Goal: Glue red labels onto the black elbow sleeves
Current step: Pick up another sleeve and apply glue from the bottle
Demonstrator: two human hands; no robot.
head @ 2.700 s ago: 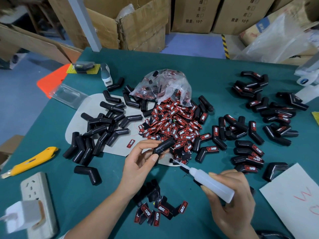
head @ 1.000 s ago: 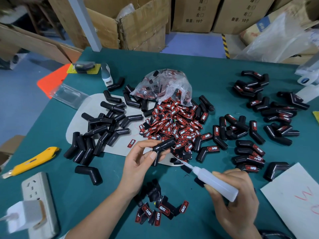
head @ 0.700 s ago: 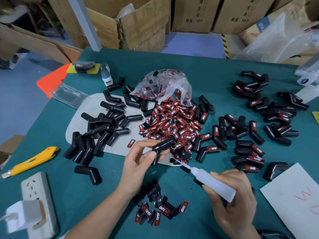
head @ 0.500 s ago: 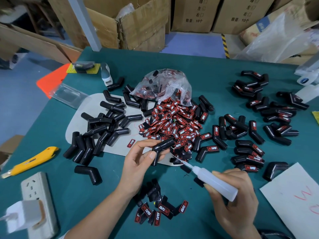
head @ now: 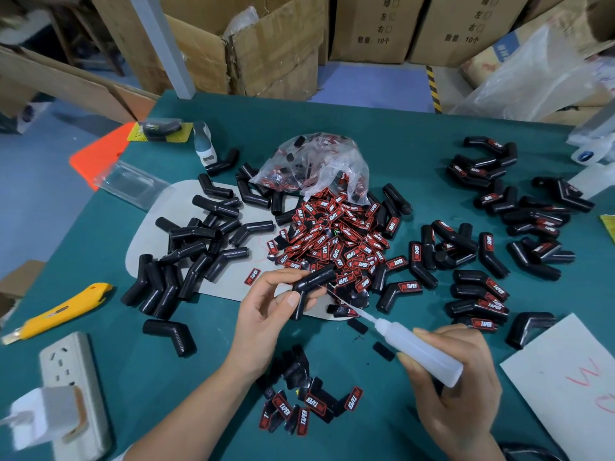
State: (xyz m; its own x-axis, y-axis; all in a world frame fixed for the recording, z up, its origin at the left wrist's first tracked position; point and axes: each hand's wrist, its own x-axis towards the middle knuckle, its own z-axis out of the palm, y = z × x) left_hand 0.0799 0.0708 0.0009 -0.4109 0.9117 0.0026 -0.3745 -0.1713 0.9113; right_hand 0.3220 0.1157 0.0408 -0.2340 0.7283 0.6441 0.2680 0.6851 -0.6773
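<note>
Green table (head: 416, 151), bare front edge: left hand (head: 266, 314) gripping sleeve (head: 312, 282), right hand (head: 456, 390) gripping glue bottle (head: 419, 351).

We see the left hand (head: 266, 314) pinching a black elbow sleeve (head: 311, 287) just near-side of the heap of red labels (head: 336, 237), while the right hand (head: 456, 380) grips a white glue bottle (head: 422, 352) whose thin nozzle points at the sleeve. Left of the heap, unlabelled sleeves (head: 193, 247) lie on a grey sheet (head: 146, 234); right of it lie labelled sleeves (head: 482, 294). A clear bag (head: 316, 164) sits behind the heap on the green table (head: 399, 134).
</note>
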